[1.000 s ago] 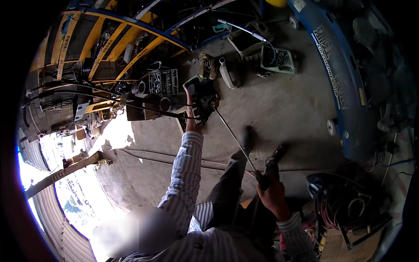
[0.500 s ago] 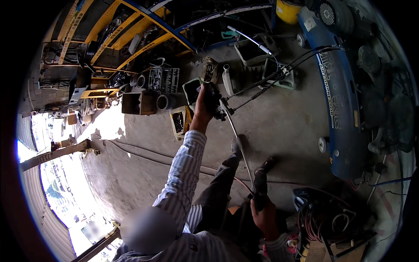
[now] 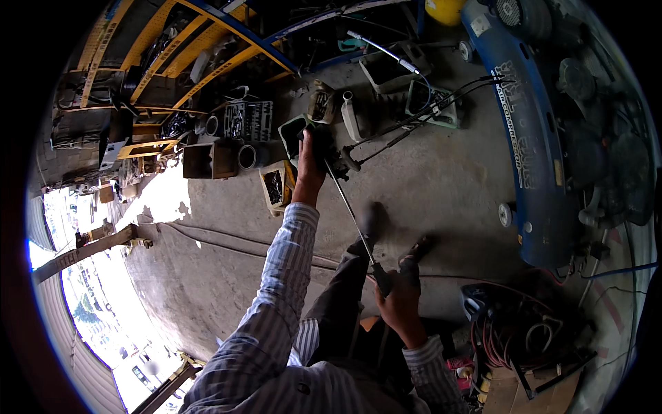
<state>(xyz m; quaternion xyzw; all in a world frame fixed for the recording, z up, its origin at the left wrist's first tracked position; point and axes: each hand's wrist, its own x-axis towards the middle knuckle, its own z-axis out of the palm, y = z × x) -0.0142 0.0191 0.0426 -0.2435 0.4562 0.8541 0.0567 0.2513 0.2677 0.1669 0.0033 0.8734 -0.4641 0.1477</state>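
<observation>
My left hand (image 3: 308, 160), arm outstretched, grips a dark mechanical part (image 3: 324, 148) with long black cables (image 3: 392, 138) running off toward the upper right. My right hand (image 3: 400, 309) is closed on the black handle of a long screwdriver (image 3: 353, 219). Its thin metal shaft reaches up to the part, where the tip is hidden among dark shapes. Just behind the part, as seen from above, lies a pale green open container (image 3: 284, 138); below it is a yellowish box (image 3: 269, 190) of small items.
A blue air compressor tank (image 3: 527, 214) lies along the right side. Yellow and blue metal racks (image 3: 214, 74), a socket set (image 3: 248, 121) and jugs (image 3: 352, 124) are at the back. Hoses (image 3: 227, 241) cross the floor by my feet; coiled hose (image 3: 500, 348) sits at lower right. Bright doorway at left.
The part has turned in my left hand, and its cables have swung from the left over to the right. My right hand and screwdriver dipped half a second ago and are now higher and further left.
</observation>
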